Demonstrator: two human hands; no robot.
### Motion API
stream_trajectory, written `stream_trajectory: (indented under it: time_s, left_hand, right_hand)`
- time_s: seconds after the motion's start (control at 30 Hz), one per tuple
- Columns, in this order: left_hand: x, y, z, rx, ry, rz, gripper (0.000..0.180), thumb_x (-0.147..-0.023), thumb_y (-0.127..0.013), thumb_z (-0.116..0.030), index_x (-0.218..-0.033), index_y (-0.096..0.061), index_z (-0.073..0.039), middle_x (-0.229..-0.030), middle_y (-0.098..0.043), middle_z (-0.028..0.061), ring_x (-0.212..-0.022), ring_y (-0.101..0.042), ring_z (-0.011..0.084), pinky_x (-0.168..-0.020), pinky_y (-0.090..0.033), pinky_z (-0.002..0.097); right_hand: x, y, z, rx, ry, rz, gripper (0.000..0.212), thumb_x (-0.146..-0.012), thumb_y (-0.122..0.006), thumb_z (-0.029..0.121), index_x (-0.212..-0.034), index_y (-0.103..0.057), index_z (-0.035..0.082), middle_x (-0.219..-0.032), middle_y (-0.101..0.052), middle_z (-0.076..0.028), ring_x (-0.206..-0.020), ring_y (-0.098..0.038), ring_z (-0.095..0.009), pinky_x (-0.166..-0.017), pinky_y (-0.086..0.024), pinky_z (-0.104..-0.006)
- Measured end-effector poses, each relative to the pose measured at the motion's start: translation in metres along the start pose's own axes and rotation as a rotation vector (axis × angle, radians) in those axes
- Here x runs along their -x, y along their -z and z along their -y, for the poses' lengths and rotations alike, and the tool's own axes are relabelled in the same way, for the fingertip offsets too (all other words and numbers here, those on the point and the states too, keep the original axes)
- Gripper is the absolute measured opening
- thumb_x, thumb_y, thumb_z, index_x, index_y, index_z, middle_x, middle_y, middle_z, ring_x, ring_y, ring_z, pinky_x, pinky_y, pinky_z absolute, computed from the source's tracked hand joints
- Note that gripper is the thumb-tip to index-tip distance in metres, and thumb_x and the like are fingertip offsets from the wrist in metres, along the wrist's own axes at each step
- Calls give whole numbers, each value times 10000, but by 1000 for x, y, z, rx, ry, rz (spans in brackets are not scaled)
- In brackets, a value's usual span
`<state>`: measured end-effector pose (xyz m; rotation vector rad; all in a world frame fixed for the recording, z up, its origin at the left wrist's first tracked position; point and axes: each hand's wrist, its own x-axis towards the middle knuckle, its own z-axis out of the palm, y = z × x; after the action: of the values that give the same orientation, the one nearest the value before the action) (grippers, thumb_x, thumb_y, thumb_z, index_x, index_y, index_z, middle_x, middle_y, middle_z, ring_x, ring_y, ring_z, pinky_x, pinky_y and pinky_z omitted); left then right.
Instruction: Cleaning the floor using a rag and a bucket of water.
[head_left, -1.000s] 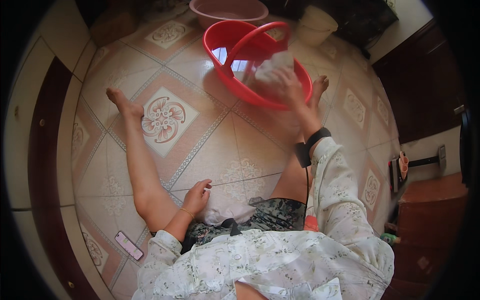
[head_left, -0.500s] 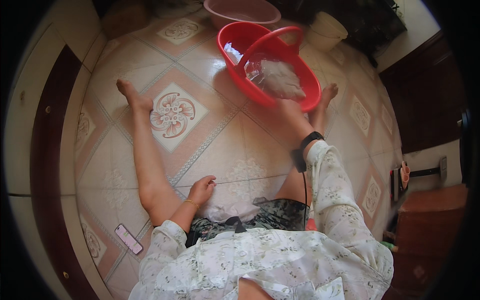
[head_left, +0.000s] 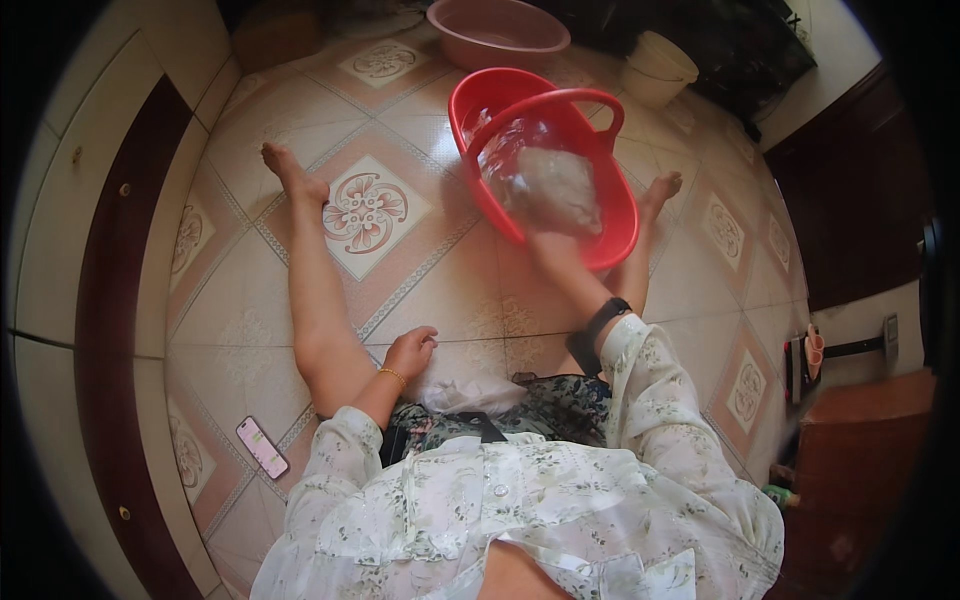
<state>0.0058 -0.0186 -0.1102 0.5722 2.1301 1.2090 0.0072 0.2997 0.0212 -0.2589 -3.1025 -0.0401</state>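
A red tub (head_left: 622, 215) with an arched handle stands on the floor between my lower legs, with water in it. Inside lies a pale greyish wet cloth (head_left: 557, 188), bunched up. My right hand (head_left: 552, 248) reaches over the tub's near rim and grips the cloth's near end; motion blurs its fingers. A black band with a dark flat piece sits on that wrist. My left hand (head_left: 412, 352), with a thin gold bracelet, rests by my left thigh, fingers loosely apart and holding nothing. Beside it, a whitish crumpled cloth (head_left: 465, 393) lies in my lap.
Behind the tub stands a wide pink basin (head_left: 498, 40), with a cream bucket (head_left: 658, 70) to its right. A phone (head_left: 262, 447) with its screen lit lies on the tiled floor at the left. A brown wooden cabinet (head_left: 865, 440) stands at the right.
My right hand and the cloth have moved slightly left and nearer within the tub. The whole view has shifted a little. The left hand stays in my lap area.
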Motion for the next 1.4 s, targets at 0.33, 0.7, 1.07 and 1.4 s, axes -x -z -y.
stream_trajectory:
  time_s: [0.33, 0.7, 1.07, 1.4]
  left_hand:
    - [-2, 42, -47, 339, -121, -496, 249, -897, -492, -31, -1129, -573, 6, -921, -663, 106, -740, -635, 138, -651, -522, 264]
    - [-10, 67, -191, 291, -510, -295, 219, -879, -523, 4, -1075, -618, -17, -887, -664, 85, -749, -622, 118, -683, -502, 257]
    - [-132, -37, -187, -406, -441, 175, 388, -914, -502, -110, -1302, -503, -108, -1310, -519, 149, -1215, -481, 306, -1015, -375, 358]
    - [-167, -43, -181, -845, -98, 24, 363, -835, -575, -315, -1153, -612, -143, -1242, -560, 135, -1164, -506, 306, -950, -427, 414]
  right_hand:
    - [80, 12, 80, -101, 189, 92, 67, -733, -560, 106, -794, -565, 80, -692, -643, -125, -627, -643, -317, -526, -493, -433]
    - [136, 19, 144, -25, 261, 180, 125, -767, -579, 200, -825, -612, 95, -723, -652, -39, -667, -663, -193, -525, -502, -346]
    - [119, 68, 114, -424, 330, 689, 464, -852, -522, 483, -900, -682, 50, -879, -671, -161, -872, -648, -314, -745, -495, -432]
    - [48, 7, -30, -235, -9, 453, 315, -722, -690, 119, -1018, -630, 32, -1002, -647, -196, -929, -643, -330, -789, -527, -398]
